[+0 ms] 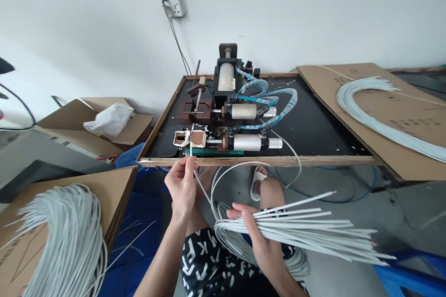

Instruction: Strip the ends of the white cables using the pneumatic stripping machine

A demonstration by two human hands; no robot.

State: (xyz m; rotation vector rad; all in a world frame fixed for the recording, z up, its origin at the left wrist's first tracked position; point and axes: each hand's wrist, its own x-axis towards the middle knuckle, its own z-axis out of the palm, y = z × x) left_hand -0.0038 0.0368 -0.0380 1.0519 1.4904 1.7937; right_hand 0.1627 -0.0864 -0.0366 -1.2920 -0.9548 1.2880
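Observation:
My left hand (181, 181) is closed in a pinch on a single white cable (191, 148) at the table's front edge. That cable's upper part passes between the clamp jaws (198, 138) of a pneumatic machine (226, 74) and points toward the brown block (195, 110) behind them. Over my lap, my right hand (261, 236) is wrapped round a bundle of white cables (313, 232). Their loose ends fan out to the right, while the rest loops down between my legs. Two silver cylinders (247, 142) lie to the right of the jaws, joined to blue-striped air hoses (289, 106).
A large pile of white cables (69, 232) lies on cardboard at my left. More cables (369, 123) curve over a cardboard sheet (334, 97) on the right. An open box (69, 123) holds a white bag (111, 119). The black tabletop (324, 134) has a wooden rim.

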